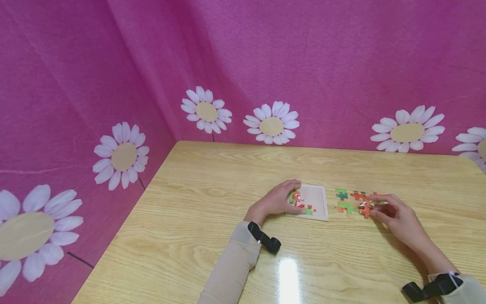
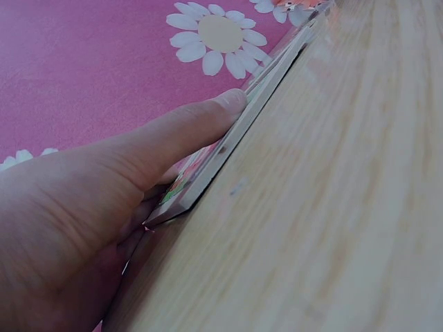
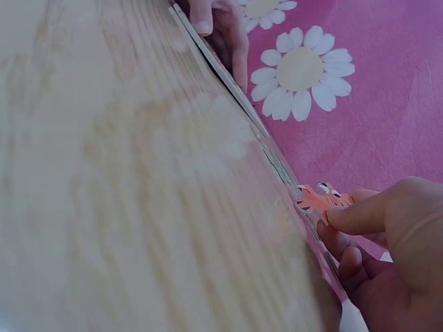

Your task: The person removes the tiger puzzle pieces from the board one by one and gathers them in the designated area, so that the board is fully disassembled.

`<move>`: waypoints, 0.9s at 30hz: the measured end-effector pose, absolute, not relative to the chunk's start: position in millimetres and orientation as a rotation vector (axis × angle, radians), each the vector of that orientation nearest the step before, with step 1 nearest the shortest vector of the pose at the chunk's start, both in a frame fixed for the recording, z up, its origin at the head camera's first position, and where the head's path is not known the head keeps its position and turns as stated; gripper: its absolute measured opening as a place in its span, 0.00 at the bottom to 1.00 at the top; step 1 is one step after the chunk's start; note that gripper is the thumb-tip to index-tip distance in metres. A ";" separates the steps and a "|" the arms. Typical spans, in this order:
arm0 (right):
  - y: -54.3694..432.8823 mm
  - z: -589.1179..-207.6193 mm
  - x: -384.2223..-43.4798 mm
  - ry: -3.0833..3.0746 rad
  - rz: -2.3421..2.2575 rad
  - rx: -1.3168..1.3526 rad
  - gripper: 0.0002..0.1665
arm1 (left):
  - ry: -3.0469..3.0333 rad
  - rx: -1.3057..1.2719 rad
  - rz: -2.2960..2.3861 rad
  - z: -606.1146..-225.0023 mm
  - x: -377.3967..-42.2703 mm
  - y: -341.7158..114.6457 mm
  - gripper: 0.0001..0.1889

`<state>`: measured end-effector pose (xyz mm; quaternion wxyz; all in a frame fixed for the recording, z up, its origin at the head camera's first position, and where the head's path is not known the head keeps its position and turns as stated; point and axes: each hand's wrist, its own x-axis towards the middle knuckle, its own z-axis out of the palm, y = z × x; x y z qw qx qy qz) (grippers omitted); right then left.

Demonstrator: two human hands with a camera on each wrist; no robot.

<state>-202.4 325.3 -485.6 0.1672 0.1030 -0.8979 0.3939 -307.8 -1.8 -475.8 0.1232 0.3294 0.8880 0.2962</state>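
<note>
My left hand (image 1: 276, 200) grips the left side of a pale puzzle tray (image 1: 325, 202), thumb along its near rim and fingers at its far rim. Inside the tray's left part are orange, red and green puzzle pieces (image 1: 298, 197), partly covered by that hand. To the right of the tray, my right hand (image 1: 403, 220) pinches an orange puzzle piece (image 3: 315, 199) between thumb and fingers. In the right wrist view this piece is tilted up above the tabletop.
Loose puzzle pieces, among them a green one (image 1: 341, 194) and a green-and-orange one (image 1: 344, 207), lie between the tray and my right hand. The wooden table (image 1: 197, 202) meets a pink cloth (image 1: 334, 67) with large white flowers at its back and left.
</note>
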 end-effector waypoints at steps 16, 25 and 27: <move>330.4 -484.4 -205.0 -2.631 1.063 0.277 0.20 | 2.596 0.963 0.852 -475.6 -308.7 -1.6 0.45; 331.1 -484.7 -207.4 -2.713 1.055 0.307 0.17 | 2.593 0.964 0.865 -477.6 -309.6 -1.7 0.45; 331.5 -484.8 -207.6 -2.724 1.050 0.317 0.16 | 2.591 0.964 0.871 -477.9 -309.4 -1.7 0.46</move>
